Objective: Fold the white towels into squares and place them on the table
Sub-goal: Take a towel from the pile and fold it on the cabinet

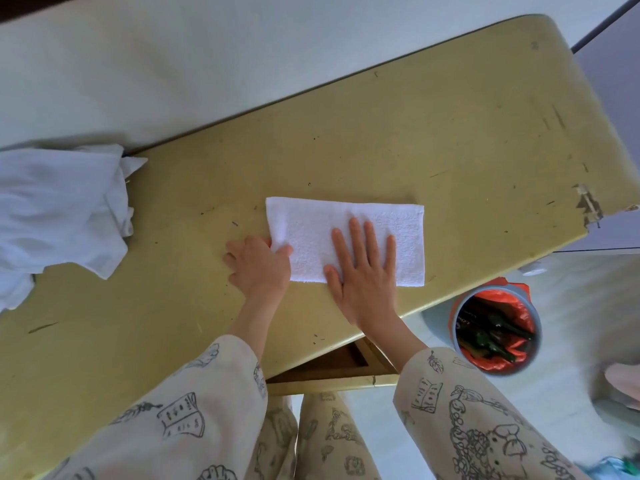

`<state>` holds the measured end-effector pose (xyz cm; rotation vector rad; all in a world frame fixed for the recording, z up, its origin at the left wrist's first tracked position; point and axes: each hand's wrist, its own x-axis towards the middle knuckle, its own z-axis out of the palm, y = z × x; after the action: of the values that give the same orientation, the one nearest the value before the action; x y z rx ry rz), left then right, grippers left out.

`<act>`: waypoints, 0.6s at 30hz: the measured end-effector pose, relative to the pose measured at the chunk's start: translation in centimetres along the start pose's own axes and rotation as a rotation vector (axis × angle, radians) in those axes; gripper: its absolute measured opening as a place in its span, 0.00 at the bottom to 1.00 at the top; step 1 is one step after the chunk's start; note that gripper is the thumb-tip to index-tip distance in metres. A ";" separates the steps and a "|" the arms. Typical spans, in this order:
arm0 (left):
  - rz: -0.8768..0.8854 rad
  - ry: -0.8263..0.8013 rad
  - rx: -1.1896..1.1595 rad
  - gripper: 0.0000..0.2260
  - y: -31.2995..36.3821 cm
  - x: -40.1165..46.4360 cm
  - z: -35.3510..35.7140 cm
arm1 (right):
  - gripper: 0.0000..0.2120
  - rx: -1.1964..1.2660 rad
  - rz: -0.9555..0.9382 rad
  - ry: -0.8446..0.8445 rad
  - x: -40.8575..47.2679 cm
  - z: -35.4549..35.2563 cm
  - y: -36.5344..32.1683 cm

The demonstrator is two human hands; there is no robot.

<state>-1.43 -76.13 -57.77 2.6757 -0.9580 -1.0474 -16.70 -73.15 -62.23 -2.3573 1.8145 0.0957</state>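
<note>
**A:** Head view, looking down: where does the folded towel (346,233) lie?

**B:** Flat on the yellow table (450,133), toward its near edge and under both hands. It is a long rectangle, not a square yet. Its long axis runs left to right in front of the person.

**A:** And the hands?

**B:** The right hand (363,271) lies flat on the towel with its fingers spread, palm down, on the near side of the towel's middle. The left hand (259,265) is at the towel's near left corner, thumb on top and fingers curled at the edge. It looks to be pinching that corner.

**A:** So which hand makes the next fold?

**B:** My guess is the left. It already has the left end, and the right end lies straight across from it along the long axis. Bringing the left end over to meet the right end would halve the length and give something near a square. The right palm sits close to where that crease would fall, so it can pin the cloth.

**A:** Anything else near the towel?

**B:** A loose heap of white towels (59,209) lies well to its left on the table. A bin (495,330) with an orange liner stands on the floor, past the table's near edge to the towel's right.
</note>
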 end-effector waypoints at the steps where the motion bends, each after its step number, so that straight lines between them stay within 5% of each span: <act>1: 0.008 0.000 -0.006 0.17 0.1 0.1 0.0 | 0.27 0.000 0.000 -0.001 0.0 0.0 0.0; 9: -0.114 -0.147 -0.528 0.11 1.2 1.2 -1.3 | 0.27 0.002 -0.005 0.015 0.0 0.1 0.0; 13: -0.034 -0.082 -0.463 0.19 1.2 1.5 -1.0 | 0.27 -0.002 -0.004 0.032 0.0 0.2 0.0; 18: 0.131 0.068 -0.440 0.12 0.3 1.6 -0.5 | 0.27 0.021 0.003 -0.006 0.0 0.1 0.0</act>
<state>-0.37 -77.34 -58.23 2.2443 -0.7703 -0.9965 -16.68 -73.12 -62.36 -2.3380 1.8070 0.0835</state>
